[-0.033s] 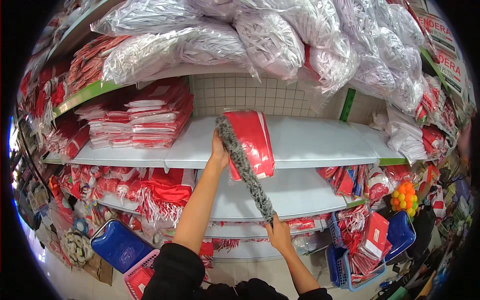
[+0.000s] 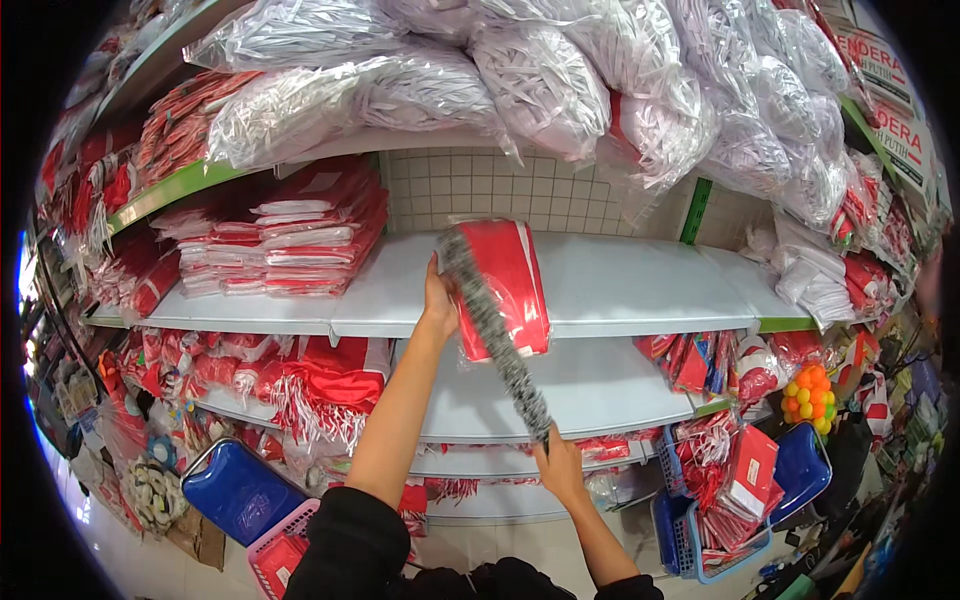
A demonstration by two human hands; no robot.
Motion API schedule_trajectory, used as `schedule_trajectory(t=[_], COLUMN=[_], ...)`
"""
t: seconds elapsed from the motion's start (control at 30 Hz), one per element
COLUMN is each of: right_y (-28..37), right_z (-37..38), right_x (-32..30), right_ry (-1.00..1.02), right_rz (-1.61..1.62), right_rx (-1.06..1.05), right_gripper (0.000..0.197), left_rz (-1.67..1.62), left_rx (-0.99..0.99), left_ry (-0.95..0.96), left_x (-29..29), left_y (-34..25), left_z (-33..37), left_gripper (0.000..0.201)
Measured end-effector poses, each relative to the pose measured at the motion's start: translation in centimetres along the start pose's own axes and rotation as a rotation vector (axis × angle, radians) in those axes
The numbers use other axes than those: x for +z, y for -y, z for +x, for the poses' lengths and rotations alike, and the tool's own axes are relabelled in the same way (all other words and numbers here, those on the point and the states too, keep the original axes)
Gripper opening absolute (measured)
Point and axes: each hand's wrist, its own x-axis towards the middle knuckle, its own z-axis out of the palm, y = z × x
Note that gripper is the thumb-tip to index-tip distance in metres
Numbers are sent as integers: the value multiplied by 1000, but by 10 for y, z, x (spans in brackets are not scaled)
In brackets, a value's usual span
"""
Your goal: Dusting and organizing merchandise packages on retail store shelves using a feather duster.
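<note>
My left hand (image 2: 438, 303) grips the left edge of a flat red cloth packet (image 2: 515, 280) in clear plastic, held up before the middle shelf. My right hand (image 2: 560, 466) is closed round the lower end of a fluffy grey duster (image 2: 500, 345). The duster slants up and left across the packet's left part, its top near my left fingers. Its upper part is smeared by motion; whether it touches the plastic I cannot tell. The duster and packet partly hide my left fingers.
The pale middle shelf (image 2: 620, 290) bears stacked red-and-white packets (image 2: 300, 240) on its left. Bulging clear bags of white strips (image 2: 540, 85) overhang it. Blue baskets (image 2: 745, 560) of red packets stand low right; a pink basket (image 2: 275, 545) and a blue container (image 2: 240, 495) stand low left.
The duster's upper part has shifted slightly to the right across the packet and is blurred. My left hand and the packet have hardly moved.
</note>
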Motion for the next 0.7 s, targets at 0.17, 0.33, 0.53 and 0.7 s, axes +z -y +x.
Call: schedule_trajectory(t=[0.17,0.33,0.53,0.7], right_y=[28,70,55,48], right_z=[44,63,125,168], right_x=[-21,-53,-94,-109], right_ry=[-180,164,-141,-130], right_rz=[393,151,-77,-404], right_rx=[165,0,93,48], right_gripper=[36,35,37,39], left_rz=[34,-13,93,-44], left_rx=[25,-60,48,-54], left_ry=[7,5,-6,84], left_x=[3,-16,8,-6], left_y=[5,-4,-2,5], left_z=[-2,-1,-15,1], left_gripper=[60,61,50,42])
